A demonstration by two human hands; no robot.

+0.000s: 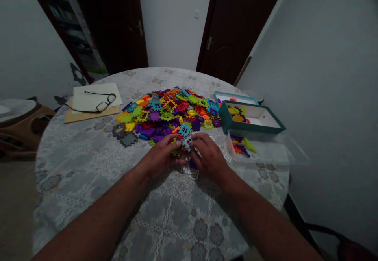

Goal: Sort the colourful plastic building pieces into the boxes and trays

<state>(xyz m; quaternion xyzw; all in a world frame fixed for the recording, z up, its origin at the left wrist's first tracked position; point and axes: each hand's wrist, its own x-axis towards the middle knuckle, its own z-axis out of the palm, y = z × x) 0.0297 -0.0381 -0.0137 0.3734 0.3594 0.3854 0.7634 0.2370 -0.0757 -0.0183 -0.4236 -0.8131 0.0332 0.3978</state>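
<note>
Between both hands, at the near edge of the pile, is a light grey building piece (187,143) with a notched edge. My left hand (163,153) has its thumb and fingers closed round a cluster of red and green interlocking pieces that the grey one meets. My right hand (206,153) pinches the grey piece from the other side, fingers bent. Part of the cluster is hidden behind the fingers. A purple piece (193,164) shows beneath the right hand. Just beyond lies a blue window-like piece (185,129), with the heap of colourful toothed pieces (168,109) behind it.
To the right stand a green-edged box (254,126) with pieces inside and a clear plastic tray (265,156) holding several more. Black glasses (102,106) rest on papers (79,116) at the left. Small white frames (194,174) lie near my hands on the patterned tablecloth (165,221).
</note>
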